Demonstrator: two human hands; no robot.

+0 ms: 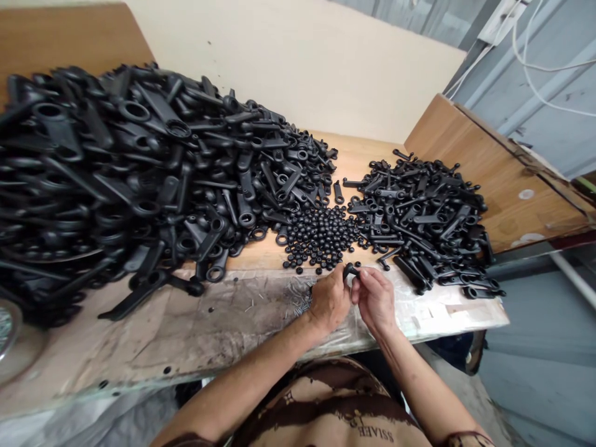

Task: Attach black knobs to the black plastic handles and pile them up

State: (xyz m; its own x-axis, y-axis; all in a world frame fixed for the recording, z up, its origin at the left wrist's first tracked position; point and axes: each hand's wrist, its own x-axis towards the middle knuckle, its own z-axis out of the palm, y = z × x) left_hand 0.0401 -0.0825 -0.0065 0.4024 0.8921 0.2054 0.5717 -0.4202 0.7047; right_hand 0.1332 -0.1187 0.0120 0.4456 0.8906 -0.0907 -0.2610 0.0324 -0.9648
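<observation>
Held item: one small black part (350, 270), pinched between my left hand (328, 301) and my right hand (375, 299). Both hands are closed on it at the fingertips and meet around it. My fingers hide most of its shape; only a dark rounded end shows above them.

Location of item: over the front strip of the table (358, 155), above the clear plastic sheet (223, 316) that covers that strip, and just in front of the black beads.

Stock on the table, left to right:
- large heap of black levers (121, 167): long flat arms with ring ends, piled high. It fills the left half of the table and spills to the front edge. Well apart from my hands.
- black beads (319, 236): small round pieces in a loose flat patch between the two heaps, its near edge just beyond my fingertips.
- smaller heap (419, 208): shorter black lever parts, lower and more spread out, lying to the right of the beads. Its front edge is near my right hand.
- thin metal pins (302, 304): a bright scatter on the plastic, touching or just beside my left hand; I cannot tell which.

Surroundings: a wooden side board (503, 180) slopes up at the right end of the table, a pale wall (302, 62) stands behind it, and white cables (535, 68) run along the grey panel at upper right.
</observation>
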